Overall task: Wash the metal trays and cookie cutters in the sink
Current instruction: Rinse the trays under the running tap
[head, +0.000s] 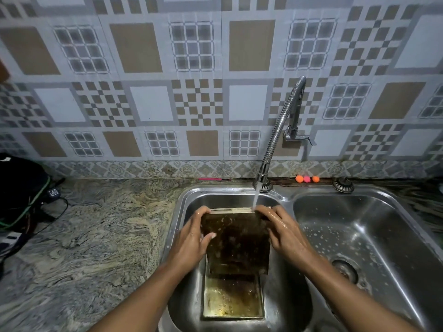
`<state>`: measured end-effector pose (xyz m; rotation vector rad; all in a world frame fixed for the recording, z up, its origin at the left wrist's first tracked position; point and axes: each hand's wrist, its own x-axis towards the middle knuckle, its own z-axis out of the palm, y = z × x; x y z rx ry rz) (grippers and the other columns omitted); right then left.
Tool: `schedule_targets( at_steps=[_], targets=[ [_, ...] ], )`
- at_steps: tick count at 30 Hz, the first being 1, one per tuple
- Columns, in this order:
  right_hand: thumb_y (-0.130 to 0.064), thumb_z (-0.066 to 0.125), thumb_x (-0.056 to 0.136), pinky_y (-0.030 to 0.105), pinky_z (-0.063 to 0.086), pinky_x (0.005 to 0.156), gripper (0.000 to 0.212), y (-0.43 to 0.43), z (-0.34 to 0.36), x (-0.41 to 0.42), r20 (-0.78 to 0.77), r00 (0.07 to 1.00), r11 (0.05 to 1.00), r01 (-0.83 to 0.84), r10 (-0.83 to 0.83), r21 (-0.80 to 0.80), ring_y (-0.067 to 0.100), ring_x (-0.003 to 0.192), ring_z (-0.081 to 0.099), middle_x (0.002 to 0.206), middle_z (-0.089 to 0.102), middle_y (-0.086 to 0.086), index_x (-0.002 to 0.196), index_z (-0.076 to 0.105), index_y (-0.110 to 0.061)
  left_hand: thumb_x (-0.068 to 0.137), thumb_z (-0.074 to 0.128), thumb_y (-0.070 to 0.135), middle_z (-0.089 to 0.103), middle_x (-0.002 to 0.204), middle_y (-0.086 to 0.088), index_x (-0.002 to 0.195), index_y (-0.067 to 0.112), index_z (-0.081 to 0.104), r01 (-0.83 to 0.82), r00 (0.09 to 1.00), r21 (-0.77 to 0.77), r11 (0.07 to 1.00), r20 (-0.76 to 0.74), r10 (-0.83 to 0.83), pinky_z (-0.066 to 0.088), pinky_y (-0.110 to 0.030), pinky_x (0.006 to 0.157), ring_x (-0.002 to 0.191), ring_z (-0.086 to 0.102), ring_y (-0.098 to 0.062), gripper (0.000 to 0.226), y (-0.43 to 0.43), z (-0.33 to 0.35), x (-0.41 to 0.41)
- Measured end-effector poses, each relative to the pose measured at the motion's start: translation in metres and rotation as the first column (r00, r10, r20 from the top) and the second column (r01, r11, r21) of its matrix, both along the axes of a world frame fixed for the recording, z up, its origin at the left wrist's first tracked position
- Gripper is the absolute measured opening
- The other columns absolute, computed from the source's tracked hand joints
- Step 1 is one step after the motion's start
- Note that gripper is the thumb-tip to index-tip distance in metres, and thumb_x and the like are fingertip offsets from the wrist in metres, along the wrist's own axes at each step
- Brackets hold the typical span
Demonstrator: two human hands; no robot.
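Both hands, left point(191, 238) & right point(282, 231), grip dark square metal tray point(237, 243) under running tap water point(255, 200), w/ second tray point(232, 300) below in steel sink point(182, 212).

Wall point(143, 68) beyond the left hand point(191, 238): beige, white and grey patterned tiles. Table point(96, 236) to its left: marbled granite, bearing a black bag point(21, 188).

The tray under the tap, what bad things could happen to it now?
The dark tray is wet, and the left hand and right hand grip only its edges, so it might slip and bang onto the second tray below. Water hits its top edge and could splash out of the sink.
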<state>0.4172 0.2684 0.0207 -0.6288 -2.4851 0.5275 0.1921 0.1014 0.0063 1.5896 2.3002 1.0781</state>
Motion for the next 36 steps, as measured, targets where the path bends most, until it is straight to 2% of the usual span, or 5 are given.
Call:
schedule_targets(
  at_steps=[7,16,24,32,36],
  targets=[
    [-0.006,0.060,0.093,0.012,0.044,0.077,0.069,0.002,-0.001,0.028,-0.055,0.995,0.996,0.077,-0.079,-0.051,0.006,0.092,0.050,0.116,0.042,-0.006,0.144,0.040,-0.049,0.097,0.064,0.030,0.048,0.118,0.009,0.149,0.064,0.015,0.174,0.979,-0.053,0.983,-0.101,-0.179,0.060,-0.038,0.076,0.082,0.061,-0.011,0.079,0.019,0.001,0.014],
    [-0.014,0.055,0.099,0.019,0.048,0.078,0.052,0.012,0.004,0.060,-0.163,0.966,0.977,0.181,-0.199,-0.116,0.003,0.093,0.053,0.103,0.047,-0.008,0.142,0.049,-0.041,0.095,0.062,0.043,0.042,0.128,0.006,0.151,0.055,0.023,0.231,0.958,-0.052,0.971,-0.160,-0.237,0.058,-0.042,0.084,0.100,0.062,-0.023,0.069,0.062,0.013,0.037],
    [-0.018,0.062,0.096,0.016,0.041,0.078,0.034,0.012,0.038,0.034,-0.146,0.977,0.979,0.131,-0.154,-0.155,-0.006,0.094,0.052,0.100,0.055,-0.017,0.128,0.064,-0.029,0.085,0.075,0.045,0.040,0.147,0.002,0.155,0.046,0.023,0.098,0.979,-0.049,0.994,0.182,-0.088,0.035,-0.019,0.102,0.134,0.043,-0.013,0.087,0.073,0.002,0.048],
    [-0.021,0.063,0.093,0.032,0.044,0.102,0.027,-0.005,0.064,-0.029,0.040,0.997,0.983,0.078,-0.072,-0.167,0.013,0.115,0.056,0.119,0.065,-0.006,0.119,0.066,-0.028,0.079,0.059,0.069,0.046,0.149,-0.004,0.156,0.050,0.010,0.004,0.877,-0.117,0.993,0.478,0.053,0.048,-0.043,0.109,0.131,0.054,-0.020,0.094,0.056,-0.019,0.061],
    [-0.019,0.065,0.094,0.022,0.045,0.087,0.020,-0.010,0.071,-0.060,0.073,0.988,0.949,0.150,-0.135,-0.277,0.015,0.104,0.063,0.115,0.068,0.001,0.114,0.070,-0.023,0.075,0.054,0.086,0.039,0.159,0.010,0.153,0.058,0.006,0.098,0.832,-0.107,0.989,0.554,-0.022,0.044,-0.044,0.113,0.138,0.049,-0.012,0.096,0.049,-0.014,0.076]
  ],
)
